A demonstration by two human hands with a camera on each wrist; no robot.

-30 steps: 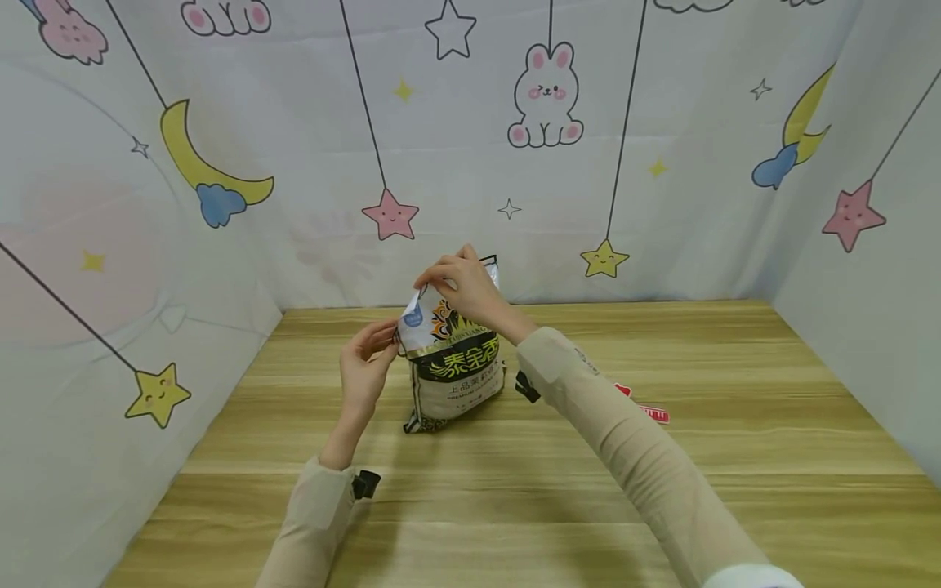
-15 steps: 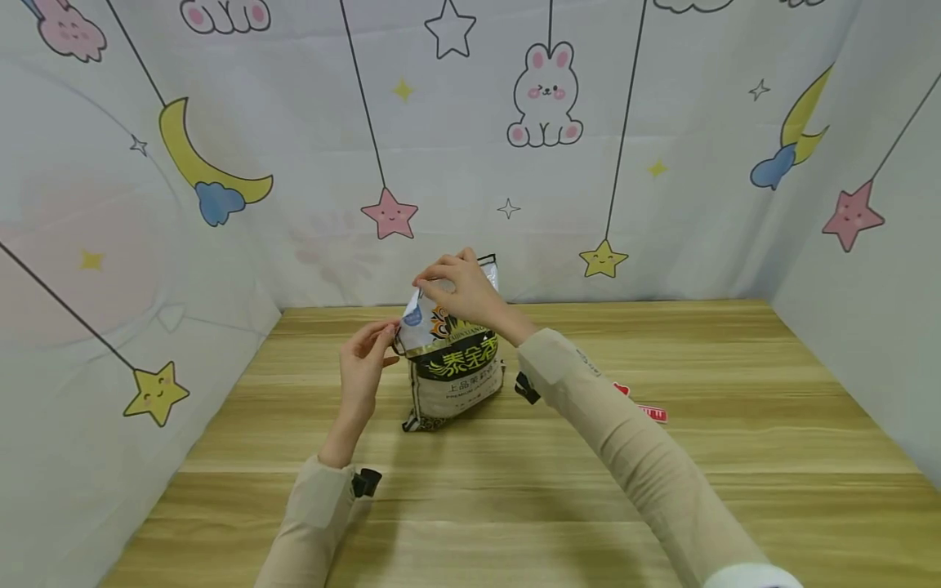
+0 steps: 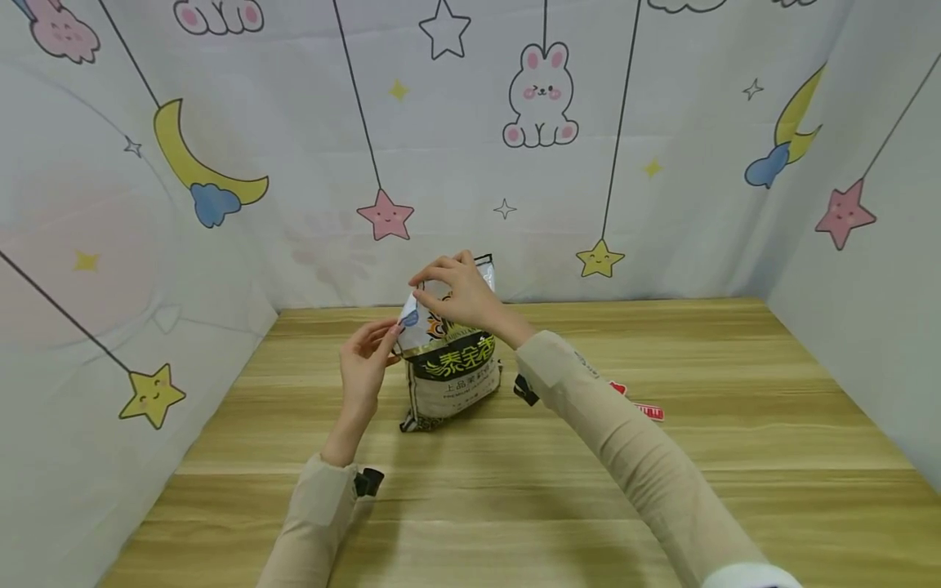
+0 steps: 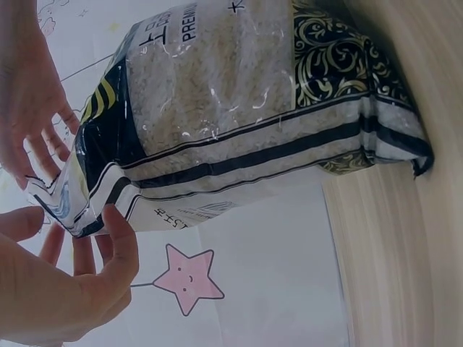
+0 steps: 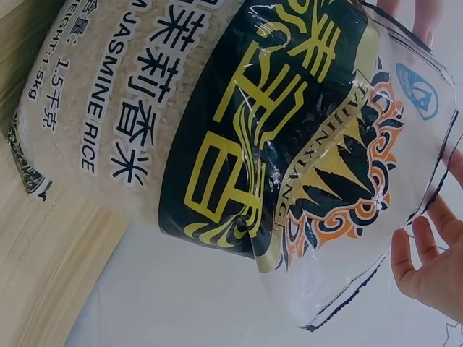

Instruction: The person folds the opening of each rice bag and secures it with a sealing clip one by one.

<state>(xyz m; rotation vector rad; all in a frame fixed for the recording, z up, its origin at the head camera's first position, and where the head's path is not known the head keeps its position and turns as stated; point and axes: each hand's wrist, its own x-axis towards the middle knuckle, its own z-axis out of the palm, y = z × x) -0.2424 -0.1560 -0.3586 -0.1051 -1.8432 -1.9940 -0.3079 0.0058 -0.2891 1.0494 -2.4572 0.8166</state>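
Observation:
A clear plastic bag of jasmine rice (image 3: 465,390), with a dark band and yellow lettering, stands on the table, its upper part leaning back. Grains show through its side in the left wrist view, where the bag (image 4: 210,94) lies across the picture. At the bag's upper left corner, my left hand (image 3: 362,371) pinches the edge between thumb and fingers. My right hand (image 3: 470,296) reaches across the front and holds the top edge of the bag. In the right wrist view the right hand's fingers (image 5: 427,253) touch that dark-lined edge, with the thumb's grip partly hidden.
Small red-and-white flat pieces (image 3: 650,412) lie on the wood-grain table (image 3: 470,506), right of the bag and partly behind the right forearm. A white curtain (image 3: 316,155) printed with stars, moons and rabbits hangs at the back and sides.
The left fingertips have shifted slightly along the bag's upper left corner. The right thumb stands a little lower from the top edge. The bag stays in place.

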